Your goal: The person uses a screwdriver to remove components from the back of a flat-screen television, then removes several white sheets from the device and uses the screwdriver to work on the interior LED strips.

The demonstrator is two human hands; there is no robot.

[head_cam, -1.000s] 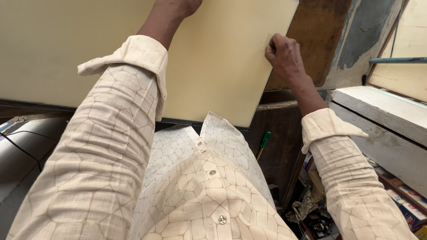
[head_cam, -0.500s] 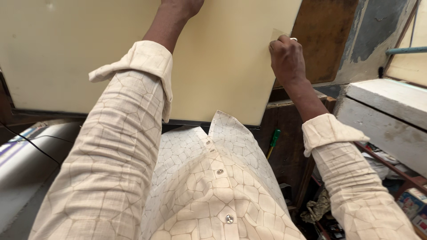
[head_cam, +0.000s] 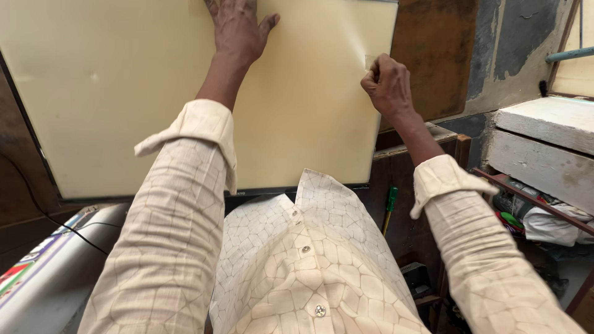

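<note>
Since half a second ago the left hand [head_cam: 238,28] has come down into view, and it now lies flat on the sheet [head_cam: 124,93], fingers spread and released, while the right hand [head_cam: 387,83] has slid lower along the sheet's right edge. Its fingers are clenched, pinching what looks like a small lifted corner of film at that edge, though the grip itself is partly hidden. Peeling or positioning the sheet seems to be the step in hand; the next move likely calls for a steady pull while the flat palm keeps the sheet from shifting. Pale cream, smooth and matte, the sheet fills a dark-framed panel [head_cam: 34,154] standing before the person's chest.
</note>
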